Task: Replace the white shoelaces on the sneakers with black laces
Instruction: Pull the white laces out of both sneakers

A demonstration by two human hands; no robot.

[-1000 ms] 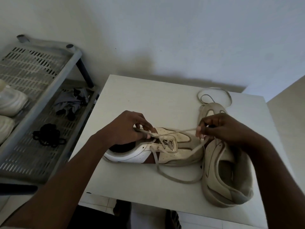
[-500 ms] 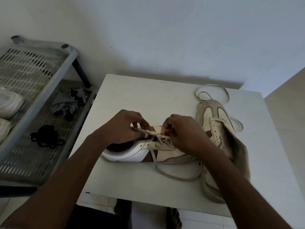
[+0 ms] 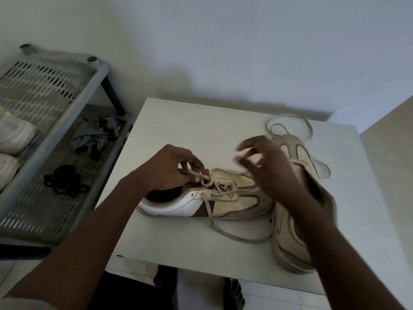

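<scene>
Head view: left hand [image 3: 172,168] pinches the white lace [image 3: 214,224] at the top eyelets of the sneaker [image 3: 223,198], which lies sideways on the table [image 3: 178,130]; right hand [image 3: 274,173] blurred over the toe, fingers half-curled, grip unclear; black laces [image 3: 64,182] on the rack [image 3: 33,86], left

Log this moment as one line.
step: unlacing sneaker | left hand: pinches white lace at eyelets | right hand: blurred above toe, grip unclear | black laces: on rack

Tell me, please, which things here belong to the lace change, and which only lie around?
For the job: sneaker on its side, second sneaker, white lace pinched by the left hand, loose lace, black laces on the rack.

Just lying about: grey cloth and white shoes, also on the rack.
</scene>
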